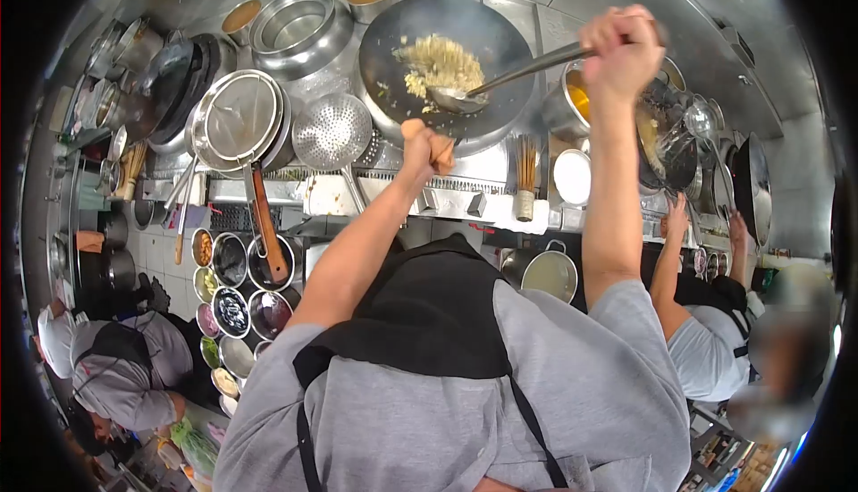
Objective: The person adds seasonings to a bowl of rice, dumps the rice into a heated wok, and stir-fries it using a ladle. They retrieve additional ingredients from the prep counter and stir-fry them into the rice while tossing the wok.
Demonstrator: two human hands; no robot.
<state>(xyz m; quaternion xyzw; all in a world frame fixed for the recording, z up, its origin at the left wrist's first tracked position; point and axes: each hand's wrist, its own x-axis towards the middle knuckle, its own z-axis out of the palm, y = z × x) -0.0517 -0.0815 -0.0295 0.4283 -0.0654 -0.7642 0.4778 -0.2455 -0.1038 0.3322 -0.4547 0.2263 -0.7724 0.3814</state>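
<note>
A large dark wok (380, 54) sits on the stove, with chopped yellowish food (442, 63) in its middle. My right hand (623, 52) is closed round the handle of a metal ladle (536, 65), whose bowl lies in the wok at the edge of the food. At the wok's near rim, my left hand (429, 148) is closed on a tan folded cloth. Left of that hand rests a perforated skimmer (332, 130). A bundle of thin sticks (526, 179) stands right of it, at the stove's front edge.
Strainers (241, 117) and a steel pot (292, 23) stand at the left. Ingredient bowls (232, 311) are lower left. Right of the wok are a pot (565, 103) and a white bowl (572, 176). One co-worker (706, 349) works at a wok on the right, another (134, 358) is lower left.
</note>
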